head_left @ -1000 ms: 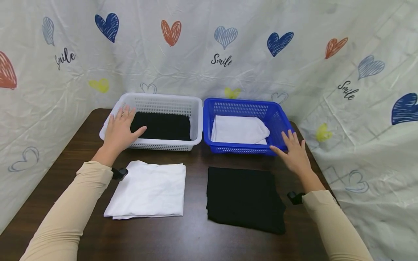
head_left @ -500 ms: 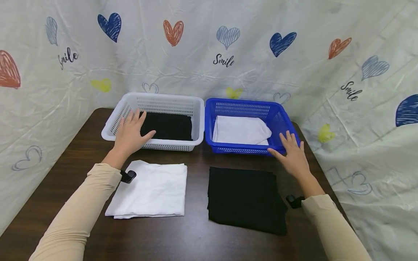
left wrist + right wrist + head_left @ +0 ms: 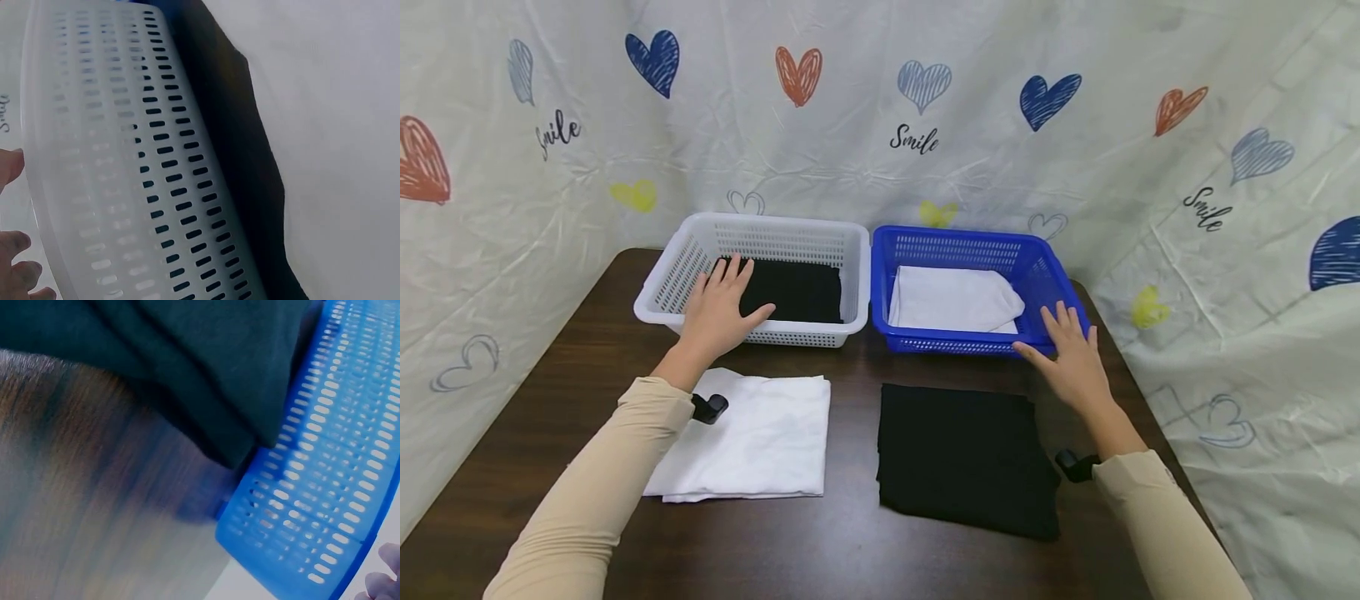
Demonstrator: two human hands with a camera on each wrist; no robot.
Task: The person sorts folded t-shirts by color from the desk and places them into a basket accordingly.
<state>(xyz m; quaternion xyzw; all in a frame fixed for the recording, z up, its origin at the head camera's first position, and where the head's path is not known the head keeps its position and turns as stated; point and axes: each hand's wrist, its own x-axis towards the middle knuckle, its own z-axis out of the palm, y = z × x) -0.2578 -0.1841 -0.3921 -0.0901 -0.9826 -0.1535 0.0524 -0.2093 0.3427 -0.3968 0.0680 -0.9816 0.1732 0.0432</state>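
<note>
My left hand (image 3: pixel 718 310) is held with spread fingers over the front rim of the white basket (image 3: pixel 853 275), holding nothing. Inside that basket lies a folded black cloth (image 3: pixel 797 292), partly covered by my fingers in the head view. My right hand (image 3: pixel 1072 360) also has its fingers spread, at the front right corner of the blue basket (image 3: pixel 925 342). A folded white cloth (image 3: pixel 951 298) lies in the blue basket. On the table, another folded white cloth (image 3: pixel 767 437) lies before the white basket, and a folded black cloth (image 3: pixel 962 458) before the blue one.
Both baskets stand side by side at the back of the dark wooden table (image 3: pixel 850 542). A white curtain (image 3: pixel 850 167) printed with hearts hangs right behind them and along the sides. A small black wrist camera (image 3: pixel 709 408) is strapped to my left wrist, over the white cloth.
My left hand has moved to the right along the white basket's front rim, fingers still spread. My right hand has hardly moved. Cloths and baskets lie as before.
</note>
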